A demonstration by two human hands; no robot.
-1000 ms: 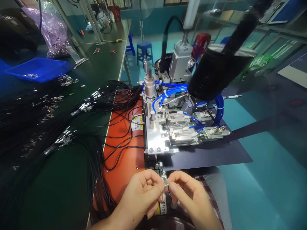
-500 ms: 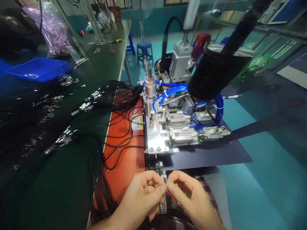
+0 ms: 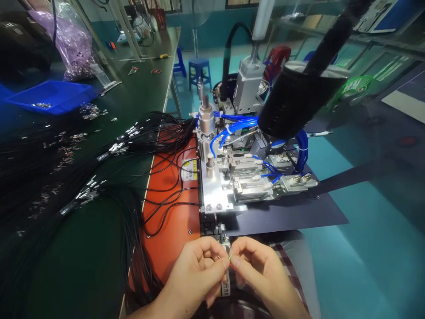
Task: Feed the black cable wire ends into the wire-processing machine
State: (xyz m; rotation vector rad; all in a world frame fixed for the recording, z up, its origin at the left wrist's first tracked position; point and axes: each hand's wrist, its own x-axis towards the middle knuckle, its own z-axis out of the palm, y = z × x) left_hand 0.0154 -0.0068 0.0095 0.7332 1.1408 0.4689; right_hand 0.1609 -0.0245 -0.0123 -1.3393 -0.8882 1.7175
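Note:
My left hand [image 3: 202,270] and my right hand [image 3: 255,270] meet at the front of the machine, fingertips almost touching. Both are closed in a pinch on thin coloured wires [image 3: 230,257]; green, white and red strands show between the fingertips. The rest of the wires is hidden by my fingers. Just beyond the hands is the front end of the machine's black and metal track [image 3: 219,230]. A label with printed characters [image 3: 226,285] lies below and between the hands.
The metal machine [image 3: 215,190] with blue air tubes stands ahead, a black lamp-like cylinder [image 3: 292,102] above it. Black cables [image 3: 133,221] spread over the orange plate [image 3: 172,221] and green table [image 3: 86,248]. A blue tray [image 3: 59,95] sits at the left.
My hands stay nearly in place, still pinching the wires. The strands between the fingertips have shifted slightly, and the whole view has drifted a little.

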